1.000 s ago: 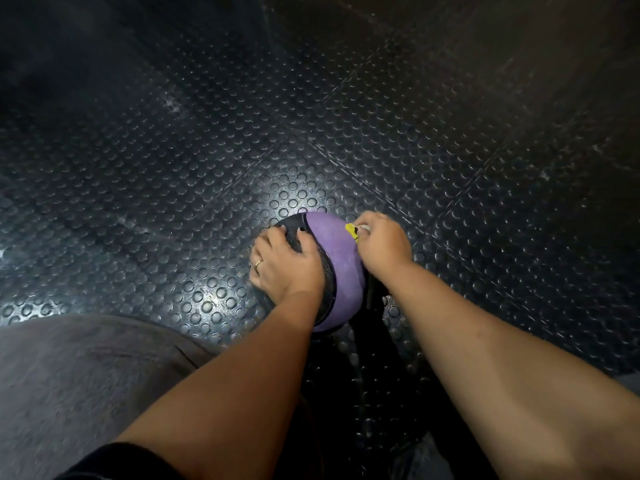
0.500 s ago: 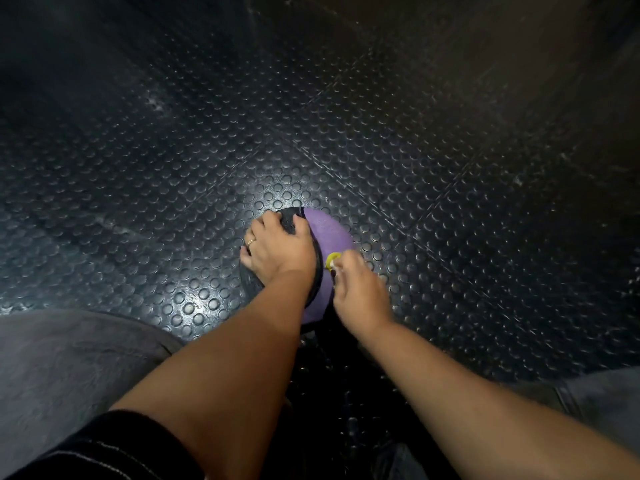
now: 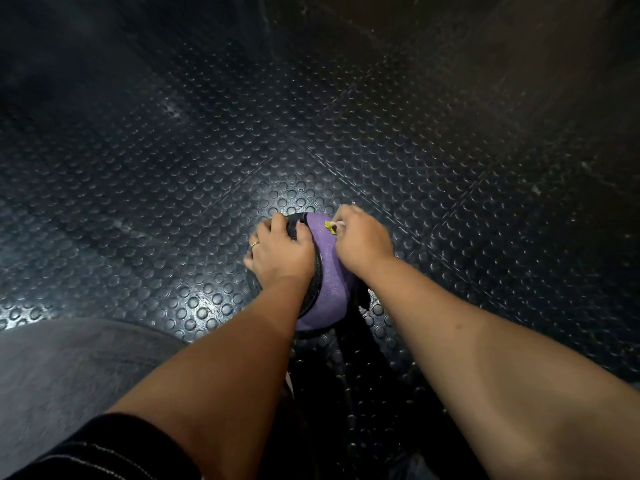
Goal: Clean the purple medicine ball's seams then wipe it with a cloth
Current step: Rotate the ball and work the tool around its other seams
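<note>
A purple medicine ball (image 3: 327, 275) with black panels sits on the studded floor in front of me. My left hand (image 3: 278, 252), a ring on one finger, lies over the ball's left black panel with fingers curled around it. My right hand (image 3: 360, 239) grips a small brush (image 3: 331, 226) with yellow bristles and a pale handle. The bristles touch the upper right part of the purple panel, near the seam. Most of the brush handle is hidden inside the fist.
Dark rubber floor (image 3: 207, 174) with round studs spreads all around. A grey-clad knee (image 3: 69, 368) fills the lower left. A dark wall (image 3: 450, 46) rises at the far right. Something black (image 3: 360, 296) lies by the ball's right side.
My right hand with the brush moved from the near side of the purple panel back up to its far top edge. The left hand kept its hold on the ball.
</note>
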Action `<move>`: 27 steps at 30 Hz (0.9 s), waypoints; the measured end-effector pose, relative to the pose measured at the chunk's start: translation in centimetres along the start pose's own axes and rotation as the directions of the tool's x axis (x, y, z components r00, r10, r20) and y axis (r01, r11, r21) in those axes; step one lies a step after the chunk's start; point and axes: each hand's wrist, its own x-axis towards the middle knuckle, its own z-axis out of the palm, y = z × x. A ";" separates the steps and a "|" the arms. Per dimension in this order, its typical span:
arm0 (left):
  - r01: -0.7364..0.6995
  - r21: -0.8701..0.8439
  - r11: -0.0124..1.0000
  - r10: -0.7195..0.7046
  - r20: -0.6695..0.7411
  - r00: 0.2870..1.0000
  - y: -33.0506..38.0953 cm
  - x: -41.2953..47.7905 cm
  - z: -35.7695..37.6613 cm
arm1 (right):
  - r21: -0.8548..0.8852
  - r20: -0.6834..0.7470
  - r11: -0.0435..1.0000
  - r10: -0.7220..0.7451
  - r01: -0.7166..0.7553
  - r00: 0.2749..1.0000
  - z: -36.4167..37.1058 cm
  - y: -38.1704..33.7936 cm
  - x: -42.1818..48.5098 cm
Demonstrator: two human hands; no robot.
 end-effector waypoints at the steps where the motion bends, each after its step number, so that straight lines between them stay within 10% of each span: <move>1: 0.010 0.004 1.000 -0.010 0.006 1.000 0.0 0.1 -0.1 | 0.005 -0.008 1.000 -0.029 0.029 1.000 0.2 0.0 -0.6; 8: -0.001 0.026 1.000 0.000 0.035 0.999 0.6 0.7 0.3 | 0.061 -0.103 0.976 -0.200 0.207 0.974 1.1 0.4 -7.0; 14: 0.023 -0.059 0.998 -0.020 0.046 0.999 0.6 1.5 -0.6 | -0.167 0.128 0.922 -0.332 0.350 0.934 2.5 1.6 -11.2; 22: -0.177 -0.044 0.983 0.169 -0.145 0.975 0.7 -1.0 -0.2 | 0.319 -0.167 0.929 0.249 -0.187 0.954 1.4 5.3 -10.1; 27: -0.308 0.035 0.951 0.308 -0.230 0.923 -1.0 -2.5 2.3 | 0.372 -0.216 0.927 0.124 -0.035 0.969 1.1 3.8 -7.4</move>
